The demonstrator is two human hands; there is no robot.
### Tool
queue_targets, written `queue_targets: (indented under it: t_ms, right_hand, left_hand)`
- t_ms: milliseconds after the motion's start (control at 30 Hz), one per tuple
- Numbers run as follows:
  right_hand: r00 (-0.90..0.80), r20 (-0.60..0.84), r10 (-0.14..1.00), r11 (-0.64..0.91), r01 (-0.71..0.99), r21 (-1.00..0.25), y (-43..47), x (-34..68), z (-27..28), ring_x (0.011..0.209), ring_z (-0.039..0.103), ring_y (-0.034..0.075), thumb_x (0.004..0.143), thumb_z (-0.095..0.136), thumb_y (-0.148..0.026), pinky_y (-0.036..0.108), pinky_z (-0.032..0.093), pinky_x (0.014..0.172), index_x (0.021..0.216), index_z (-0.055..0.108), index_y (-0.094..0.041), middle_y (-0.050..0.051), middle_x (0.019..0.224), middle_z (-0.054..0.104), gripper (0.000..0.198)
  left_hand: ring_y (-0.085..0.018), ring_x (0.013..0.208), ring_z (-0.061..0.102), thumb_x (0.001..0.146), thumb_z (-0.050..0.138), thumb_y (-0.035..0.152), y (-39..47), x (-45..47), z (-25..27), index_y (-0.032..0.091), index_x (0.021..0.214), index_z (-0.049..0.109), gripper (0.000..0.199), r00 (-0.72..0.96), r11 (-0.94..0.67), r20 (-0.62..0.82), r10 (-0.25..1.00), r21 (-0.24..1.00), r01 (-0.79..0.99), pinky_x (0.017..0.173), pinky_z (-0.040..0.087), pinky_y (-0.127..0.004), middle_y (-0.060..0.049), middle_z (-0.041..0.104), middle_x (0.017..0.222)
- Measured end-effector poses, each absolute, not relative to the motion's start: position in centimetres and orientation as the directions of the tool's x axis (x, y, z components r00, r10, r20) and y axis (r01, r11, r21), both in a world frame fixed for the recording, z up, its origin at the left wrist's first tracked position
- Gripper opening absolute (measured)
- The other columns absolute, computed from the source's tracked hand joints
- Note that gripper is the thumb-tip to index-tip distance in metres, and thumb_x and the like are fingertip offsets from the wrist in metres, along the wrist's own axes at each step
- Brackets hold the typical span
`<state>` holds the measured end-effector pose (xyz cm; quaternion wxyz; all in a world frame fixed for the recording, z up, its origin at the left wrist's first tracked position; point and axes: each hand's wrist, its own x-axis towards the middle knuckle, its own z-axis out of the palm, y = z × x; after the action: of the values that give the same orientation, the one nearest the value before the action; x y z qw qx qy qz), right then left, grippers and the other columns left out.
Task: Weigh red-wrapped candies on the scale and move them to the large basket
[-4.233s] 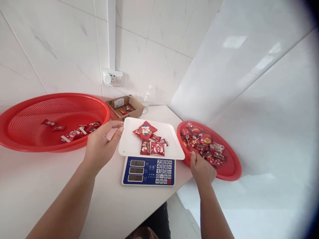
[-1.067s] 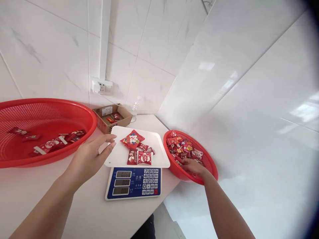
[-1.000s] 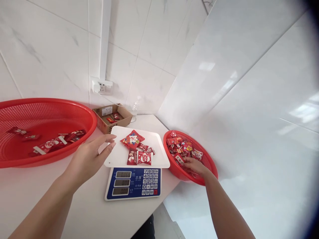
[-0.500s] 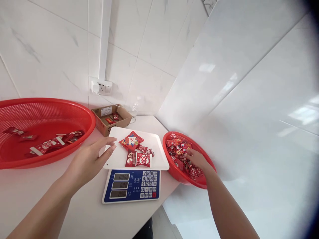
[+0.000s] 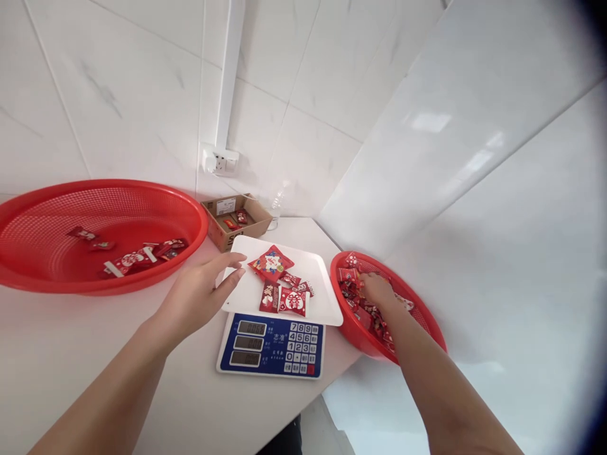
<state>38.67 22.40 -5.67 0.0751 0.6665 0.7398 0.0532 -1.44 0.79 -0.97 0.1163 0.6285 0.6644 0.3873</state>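
Note:
My left hand [image 5: 202,292] hovers at the left edge of a white scale pan [image 5: 322,300], thumb and fingers apart, holding nothing. On the pan lie several red wrapped candies, among them a larger square packet [image 5: 270,263] and a candy with a white round print [image 5: 293,301]. Below the pan is the digital scale's blue keypad panel [image 5: 272,345]. My right hand [image 5: 377,291] reaches into the right red basket [image 5: 429,335], its fingers down among many small red-wrapped candies [image 5: 365,316]. Those fingertips are hidden, so whether they grip a candy does not show.
A large red mesh basket [image 5: 137,193] with several wrapped candies stands on the white table [image 5: 190,392] at left. Behind the scale are a cardboard box [image 5: 222,237] holding a few packets and a clear plastic bottle [image 5: 277,201]. Tiled walls close off the back and right.
My right hand has pushed deeper into the candies, and its fingertips have gone out of sight. The camera view has swung left, while my left hand stays beside the pan.

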Motion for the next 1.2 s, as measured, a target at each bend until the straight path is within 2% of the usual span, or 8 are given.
queue_targets:
  t_ms: [133, 267, 467, 600, 800, 1000, 1100, 1200]
  right_hand:
    - [-0.077, -0.018, 0.997, 0.078, 0.986, 0.145, 21.4, 39.2, -5.8, 0.115, 0.056, 0.028, 0.082, 0.052, -0.013, 0.037, 0.043, 0.093, 0.113, 0.065, -0.013, 0.018, 0.124, 0.060, 0.034]
    - [-0.032, 0.076, 0.997, 0.028, 0.998, 0.057, 19.8, 38.7, -4.8, 0.112, 0.059, 0.026, 0.090, 0.044, -0.023, 0.036, 0.045, 0.092, 0.120, 0.058, -0.013, 0.016, 0.122, 0.062, 0.035]
    - [-0.071, 0.280, 0.957, 0.196, 0.872, -0.448, 14.3, 34.4, -3.3, 0.106, 0.063, 0.025, 0.084, 0.051, -0.044, 0.039, 0.048, 0.093, 0.115, 0.061, -0.021, 0.010, 0.114, 0.068, 0.040]
    - [-0.141, 0.304, 0.942, 0.302, 0.750, -0.589, 11.5, 31.9, -3.8, 0.107, 0.063, 0.027, 0.080, 0.053, -0.047, 0.043, 0.048, 0.095, 0.112, 0.063, -0.019, 0.012, 0.116, 0.068, 0.044]
    - [-0.133, 0.329, 0.935, 0.308, 0.766, -0.565, 9.8, 31.9, -4.8, 0.111, 0.061, 0.027, 0.083, 0.050, -0.049, 0.043, 0.047, 0.097, 0.115, 0.063, -0.019, 0.012, 0.122, 0.066, 0.046]
    - [0.124, 0.352, 0.928, 0.063, 0.877, -0.476, 9.7, 35.4, -4.7, 0.111, 0.060, 0.031, 0.083, 0.045, -0.048, 0.046, 0.048, 0.094, 0.120, 0.062, -0.018, 0.014, 0.123, 0.064, 0.051]
    - [0.163, 0.373, 0.913, 0.011, 0.906, -0.424, 9.5, 36.5, -5.4, 0.127, 0.048, 0.034, 0.084, 0.043, -0.048, 0.051, 0.042, 0.102, 0.134, 0.053, -0.016, 0.016, 0.139, 0.052, 0.060]
    - [0.098, 0.339, 0.936, 0.062, 0.899, -0.432, 9.0, 36.6, -6.6, 0.133, 0.042, 0.032, 0.085, 0.043, -0.051, 0.048, 0.039, 0.106, 0.139, 0.047, -0.017, 0.014, 0.144, 0.048, 0.064]
  left_hand:
    - [-0.014, 0.056, 0.061, 0.089, 0.044, 0.046, 0.7, -1.5, -0.8, 0.030, 0.113, 0.064, 0.035, -0.171, -0.105, 0.336, 0.926, 0.666, 0.739, 0.063, 0.047, -0.027, 0.002, 0.074, 0.105]
    - [-0.016, 0.064, 0.064, 0.089, 0.044, 0.044, 0.4, -1.4, -0.5, 0.027, 0.113, 0.064, 0.036, -0.165, -0.123, 0.346, 0.924, 0.675, 0.728, 0.066, 0.048, -0.027, -0.001, 0.073, 0.109]
    - [-0.015, 0.061, 0.061, 0.090, 0.044, 0.045, 0.2, -1.3, -0.4, 0.026, 0.113, 0.064, 0.036, -0.160, -0.138, 0.353, 0.922, 0.685, 0.715, 0.064, 0.048, -0.028, -0.001, 0.073, 0.105]
    - [-0.014, 0.061, 0.062, 0.090, 0.045, 0.042, 0.1, -1.3, -0.4, 0.027, 0.113, 0.063, 0.033, -0.159, -0.129, 0.344, 0.925, 0.681, 0.721, 0.065, 0.048, -0.027, 0.000, 0.073, 0.106]
    - [-0.014, 0.063, 0.062, 0.091, 0.045, 0.041, 0.2, -1.4, -0.4, 0.028, 0.113, 0.063, 0.032, -0.155, -0.129, 0.350, 0.924, 0.666, 0.735, 0.066, 0.048, -0.027, 0.000, 0.073, 0.108]
    - [-0.015, 0.063, 0.064, 0.092, 0.044, 0.042, 0.4, -1.4, -0.5, 0.027, 0.114, 0.063, 0.033, -0.148, -0.122, 0.332, 0.932, 0.668, 0.734, 0.067, 0.050, -0.028, -0.001, 0.073, 0.110]
    - [-0.021, 0.087, 0.068, 0.093, 0.043, 0.044, 0.5, -1.4, -0.9, 0.027, 0.116, 0.062, 0.034, -0.111, -0.144, 0.333, 0.936, 0.653, 0.744, 0.076, 0.053, -0.031, -0.003, 0.071, 0.115]
    - [-0.026, 0.118, 0.058, 0.094, 0.044, 0.044, 0.8, -0.6, -1.8, 0.025, 0.124, 0.059, 0.038, 0.070, -0.300, 0.392, 0.917, 0.565, 0.769, 0.095, 0.049, -0.039, -0.007, 0.064, 0.128]
